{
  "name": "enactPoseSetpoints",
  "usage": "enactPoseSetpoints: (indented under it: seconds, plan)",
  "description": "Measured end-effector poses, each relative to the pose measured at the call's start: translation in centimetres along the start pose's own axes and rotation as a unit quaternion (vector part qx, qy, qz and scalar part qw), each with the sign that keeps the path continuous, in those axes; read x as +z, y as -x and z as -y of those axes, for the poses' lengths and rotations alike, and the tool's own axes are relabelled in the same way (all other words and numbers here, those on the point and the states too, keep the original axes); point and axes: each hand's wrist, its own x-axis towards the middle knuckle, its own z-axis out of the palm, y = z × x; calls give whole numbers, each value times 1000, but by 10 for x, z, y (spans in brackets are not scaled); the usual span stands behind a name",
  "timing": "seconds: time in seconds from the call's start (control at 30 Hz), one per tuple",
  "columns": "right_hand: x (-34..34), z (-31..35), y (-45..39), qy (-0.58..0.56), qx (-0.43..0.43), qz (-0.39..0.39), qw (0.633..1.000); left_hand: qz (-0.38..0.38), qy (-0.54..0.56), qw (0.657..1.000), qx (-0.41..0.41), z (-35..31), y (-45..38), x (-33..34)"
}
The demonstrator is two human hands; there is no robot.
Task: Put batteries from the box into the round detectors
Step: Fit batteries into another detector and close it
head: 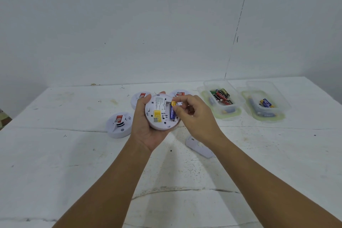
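My left hand (146, 126) grips a round white detector (159, 116) held above the table with its back side facing me, a yellow label on it. A blue battery with a gold end (172, 111) lies in the detector's open battery slot. My right hand (192, 116) pinches the battery at its gold upper end with thumb and forefinger. Three more white detectors rest on the table: one at the left (119, 123), one behind my left hand (137, 98), one behind my right hand (180, 93), partly hidden.
Two clear plastic boxes stand at the right: the nearer box (220, 98) holds several batteries, the farther box (264, 103) holds a few blue ones. A white cover piece (199, 147) lies on the table under my right wrist. A white wall rises behind the table.
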Motion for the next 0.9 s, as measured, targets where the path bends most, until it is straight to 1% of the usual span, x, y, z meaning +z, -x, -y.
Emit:
enactPoseSetpoints:
  seconds: [0.1, 0.3, 0.7, 0.9]
  plan:
    - [-2, 0, -1, 6, -8, 1, 1000, -3, -7, 1000, 0, -1, -2, 0]
    - [-4, 0, 2, 41, -49, -6, 998, 0, -26, 1000, 2, -1, -3, 1]
    - [-9, -4, 1, 18, -30, -2, 999, -15, -37, 999, 4, 1, -4, 5]
    - [-8, -6, 3, 48, -57, -7, 997, -7, -47, 999, 6, 2, -3, 11]
